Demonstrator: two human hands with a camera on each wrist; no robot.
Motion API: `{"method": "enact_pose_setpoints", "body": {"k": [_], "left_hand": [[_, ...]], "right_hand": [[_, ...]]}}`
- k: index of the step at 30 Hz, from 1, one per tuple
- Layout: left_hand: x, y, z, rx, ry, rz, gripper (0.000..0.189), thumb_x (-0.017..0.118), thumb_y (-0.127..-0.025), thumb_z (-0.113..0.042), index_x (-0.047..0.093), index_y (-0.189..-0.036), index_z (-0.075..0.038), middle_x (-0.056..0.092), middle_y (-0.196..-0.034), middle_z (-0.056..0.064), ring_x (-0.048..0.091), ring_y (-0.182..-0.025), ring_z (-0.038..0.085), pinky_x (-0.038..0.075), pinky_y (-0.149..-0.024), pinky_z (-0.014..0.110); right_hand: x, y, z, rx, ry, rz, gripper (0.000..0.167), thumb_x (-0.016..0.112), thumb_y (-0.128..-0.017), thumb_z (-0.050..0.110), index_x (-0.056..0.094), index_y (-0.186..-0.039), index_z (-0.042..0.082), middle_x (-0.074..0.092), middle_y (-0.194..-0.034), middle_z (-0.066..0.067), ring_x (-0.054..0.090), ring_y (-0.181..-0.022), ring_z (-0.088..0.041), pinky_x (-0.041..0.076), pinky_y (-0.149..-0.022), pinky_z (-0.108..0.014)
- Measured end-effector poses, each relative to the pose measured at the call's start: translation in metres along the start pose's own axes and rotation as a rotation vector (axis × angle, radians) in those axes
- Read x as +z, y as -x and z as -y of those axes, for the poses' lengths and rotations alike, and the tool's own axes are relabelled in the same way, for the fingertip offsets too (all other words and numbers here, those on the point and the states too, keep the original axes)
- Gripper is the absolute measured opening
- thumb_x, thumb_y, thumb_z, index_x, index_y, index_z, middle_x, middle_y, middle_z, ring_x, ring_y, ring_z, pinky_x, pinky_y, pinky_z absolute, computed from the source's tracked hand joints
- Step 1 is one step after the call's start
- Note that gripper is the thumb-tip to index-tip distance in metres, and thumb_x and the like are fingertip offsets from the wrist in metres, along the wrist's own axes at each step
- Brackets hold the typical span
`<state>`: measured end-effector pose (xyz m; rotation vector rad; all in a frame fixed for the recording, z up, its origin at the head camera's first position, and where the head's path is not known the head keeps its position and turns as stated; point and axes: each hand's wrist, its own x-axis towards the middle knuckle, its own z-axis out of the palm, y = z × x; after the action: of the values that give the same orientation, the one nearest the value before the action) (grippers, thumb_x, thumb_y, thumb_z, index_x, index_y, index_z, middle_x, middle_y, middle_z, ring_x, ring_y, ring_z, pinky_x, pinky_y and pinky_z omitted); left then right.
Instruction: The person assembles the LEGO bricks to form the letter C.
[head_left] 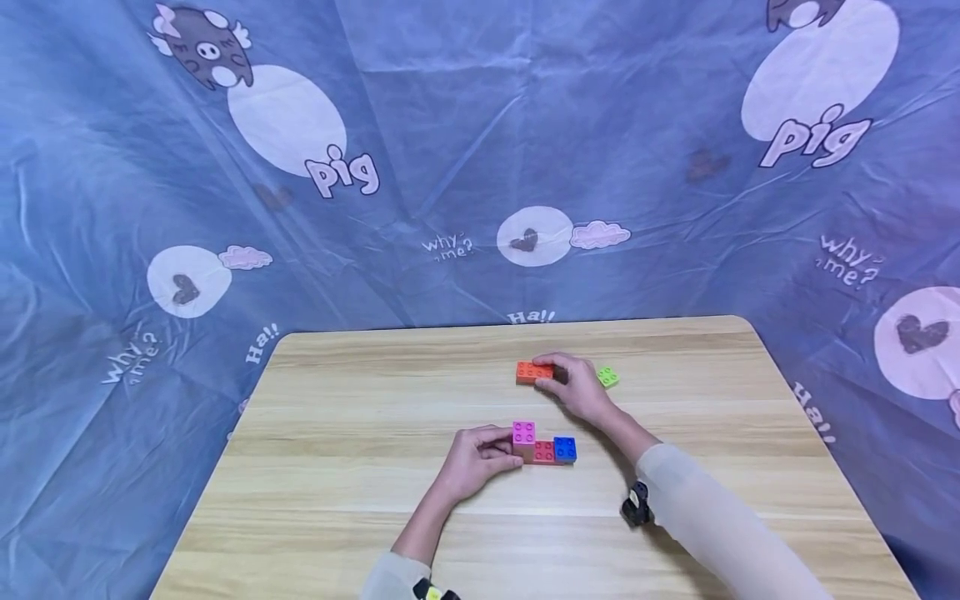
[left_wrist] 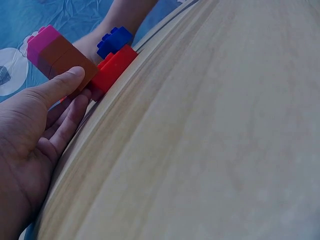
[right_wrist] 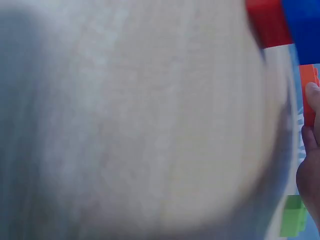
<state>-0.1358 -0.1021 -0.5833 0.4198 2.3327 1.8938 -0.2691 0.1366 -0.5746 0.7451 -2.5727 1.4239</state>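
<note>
My left hand (head_left: 468, 467) grips the left end of a toy brick assembly, its thumb lying against the stacked brown bricks (left_wrist: 69, 64). A pink brick (head_left: 523, 432) tops that stack. The low red brick (left_wrist: 116, 70) forms the base, and a blue brick (head_left: 565, 449) sits on its right end. Farther back, my right hand (head_left: 579, 390) pinches an orange brick (head_left: 528, 372) by its right part, thumb at the near side and fingers at the far side. That hand covers the orange brick's right end.
A lime green brick (head_left: 608, 377) lies just right of my right hand, partly hidden by it in the head view. The wooden table (head_left: 337, 417) has its far edge close behind the orange brick. A blue printed cloth (head_left: 450, 167) hangs behind and at both sides.
</note>
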Motion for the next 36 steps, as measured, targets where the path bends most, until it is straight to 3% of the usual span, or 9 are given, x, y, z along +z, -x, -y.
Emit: {"method": "enact_pose_setpoints", "body": {"k": [4, 11, 14, 19, 25, 36], "left_hand": [[0.003, 0.001, 0.001, 0.002, -0.002, 0.002, 0.046, 0.087, -0.086, -0.002, 0.072, -0.129, 0.004, 0.075, -0.111, 0.014, 0.076, -0.091, 0.013, 0.065, -0.084, 0.030], [0.002, 0.004, 0.003, -0.010, 0.003, -0.004, 0.046, 0.087, -0.086, -0.001, 0.072, -0.130, 0.002, 0.075, -0.111, 0.014, 0.076, -0.092, 0.015, 0.065, -0.084, 0.029], [0.002, 0.004, 0.002, -0.005, 0.005, 0.004, 0.046, 0.087, -0.086, -0.002, 0.072, -0.130, 0.001, 0.075, -0.111, 0.014, 0.076, -0.092, 0.015, 0.065, -0.084, 0.030], [0.003, 0.003, 0.002, 0.005, 0.018, 0.001, 0.045, 0.087, -0.086, -0.001, 0.073, -0.128, 0.001, 0.075, -0.110, 0.014, 0.076, -0.092, 0.016, 0.065, -0.083, 0.030], [0.002, 0.001, 0.003, 0.010, 0.021, 0.016, 0.044, 0.086, -0.086, -0.001, 0.074, -0.129, 0.000, 0.075, -0.112, 0.015, 0.076, -0.093, 0.017, 0.065, -0.084, 0.031], [0.002, 0.001, 0.004, 0.015, 0.009, 0.016, 0.046, 0.087, -0.086, -0.002, 0.073, -0.130, 0.001, 0.076, -0.111, 0.014, 0.076, -0.093, 0.017, 0.065, -0.085, 0.031]], "right_hand": [[-0.012, 0.007, 0.016, -0.037, -0.035, -0.015, 0.037, 0.085, -0.090, 0.011, 0.076, -0.125, 0.013, 0.075, -0.126, -0.006, 0.070, -0.119, -0.029, 0.054, -0.110, -0.050], [-0.032, 0.025, 0.052, -0.183, -0.042, -0.007, 0.040, 0.087, -0.087, 0.006, 0.076, -0.124, 0.014, 0.075, -0.127, -0.004, 0.069, -0.121, -0.027, 0.052, -0.111, -0.052], [-0.039, 0.037, 0.064, -0.228, -0.036, -0.003, 0.038, 0.087, -0.088, 0.006, 0.077, -0.123, 0.015, 0.074, -0.128, -0.002, 0.067, -0.123, -0.025, 0.053, -0.110, -0.049], [-0.046, 0.057, 0.078, -0.296, -0.047, 0.017, 0.032, 0.084, -0.091, 0.008, 0.079, -0.121, 0.017, 0.073, -0.127, 0.002, 0.067, -0.121, -0.020, 0.054, -0.108, -0.034], [-0.046, 0.075, 0.088, -0.353, -0.033, 0.036, 0.030, 0.084, -0.090, 0.004, 0.081, -0.117, 0.015, 0.072, -0.126, 0.000, 0.066, -0.119, -0.021, 0.054, -0.102, -0.021], [-0.042, 0.092, 0.088, -0.376, -0.041, 0.019, 0.031, 0.085, -0.089, 0.003, 0.081, -0.117, 0.015, 0.072, -0.126, -0.003, 0.069, -0.116, -0.023, 0.053, -0.100, -0.016]]}}
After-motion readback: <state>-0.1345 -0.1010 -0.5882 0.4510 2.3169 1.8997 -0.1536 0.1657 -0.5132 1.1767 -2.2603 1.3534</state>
